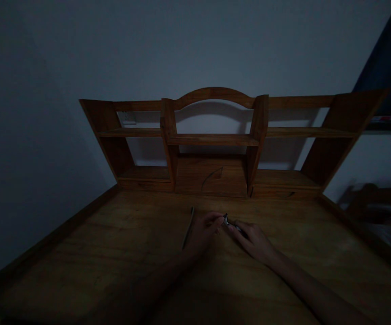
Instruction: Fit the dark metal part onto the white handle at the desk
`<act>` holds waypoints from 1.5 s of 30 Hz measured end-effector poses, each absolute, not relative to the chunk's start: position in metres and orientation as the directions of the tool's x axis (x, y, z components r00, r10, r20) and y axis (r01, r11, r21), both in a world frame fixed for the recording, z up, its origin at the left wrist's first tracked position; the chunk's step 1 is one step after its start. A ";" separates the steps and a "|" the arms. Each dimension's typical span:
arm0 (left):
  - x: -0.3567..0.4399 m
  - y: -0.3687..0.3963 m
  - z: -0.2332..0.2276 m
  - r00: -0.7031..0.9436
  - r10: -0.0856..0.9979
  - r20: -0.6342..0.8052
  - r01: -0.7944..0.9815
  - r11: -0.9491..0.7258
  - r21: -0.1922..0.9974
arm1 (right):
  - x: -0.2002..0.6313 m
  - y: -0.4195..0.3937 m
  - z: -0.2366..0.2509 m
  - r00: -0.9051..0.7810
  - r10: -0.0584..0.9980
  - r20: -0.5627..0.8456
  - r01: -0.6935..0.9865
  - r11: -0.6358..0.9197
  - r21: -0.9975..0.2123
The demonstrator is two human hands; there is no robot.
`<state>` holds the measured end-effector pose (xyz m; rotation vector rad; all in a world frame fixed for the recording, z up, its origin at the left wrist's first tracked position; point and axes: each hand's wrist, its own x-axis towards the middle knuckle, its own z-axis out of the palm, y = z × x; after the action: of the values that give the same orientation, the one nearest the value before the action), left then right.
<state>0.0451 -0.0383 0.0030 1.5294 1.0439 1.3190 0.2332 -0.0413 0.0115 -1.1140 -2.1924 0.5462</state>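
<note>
Head view: we hold both hands over the middle of a bare-wood table (pixel 127 257), in dim light. Between our fingertips sits a small metallic thing (pixel 227 222) with a dark upper end; we cannot tell what it is, whether it is 1 piece or 2, or whether it touches the wood below. Our left hand (pixel 200 229) comes in from the left, its grip pinching the dark end between thumb and forefinger. Our right hand (pixel 253 239) has its grip closed around the other end, fingers curled and thumb laid along the near side.

Just beside our left hand, on its outer side, a thin strip (pixel 187 229) lies slantwise on the table.

Past our hands, along the far edge, we see a wooden shelf unit (pixel 214 93) with 3 sections, the middle 1 topped by an arch. Low in that middle section, a wooden panel (pixel 188 174) shows a thin dark curve (pixel 211 174); we cannot tell if it is a wire or a mark. Low drawers flank it, 1 on the left (pixel 144 185) and 1 on the right (pixel 276 193). Behind stands a pale wall (pixel 212 49), and at upper right hangs a dark blue cloth (pixel 389 67).
</note>
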 end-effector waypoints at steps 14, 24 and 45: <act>0.044 -0.040 0.006 0.113 0.954 0.277 0.077 -0.286 0.955 | 0.233 -0.040 0.012 -0.473 0.814 0.337 0.549 0.572 -0.610; 0.043 -0.037 0.000 0.132 0.953 0.274 -0.011 -0.275 0.962 | 0.234 -0.041 0.012 -0.477 0.814 0.333 0.540 0.570 -0.619; 0.042 -0.037 -0.001 0.227 0.970 0.086 -0.254 -0.026 0.967 | 0.232 -0.037 0.008 -0.376 0.858 0.351 0.588 0.514 -0.625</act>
<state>0.0424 -0.0366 -0.0005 1.1662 0.8248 1.1814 0.2325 -0.0367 0.0078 -1.1740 -2.1016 0.5315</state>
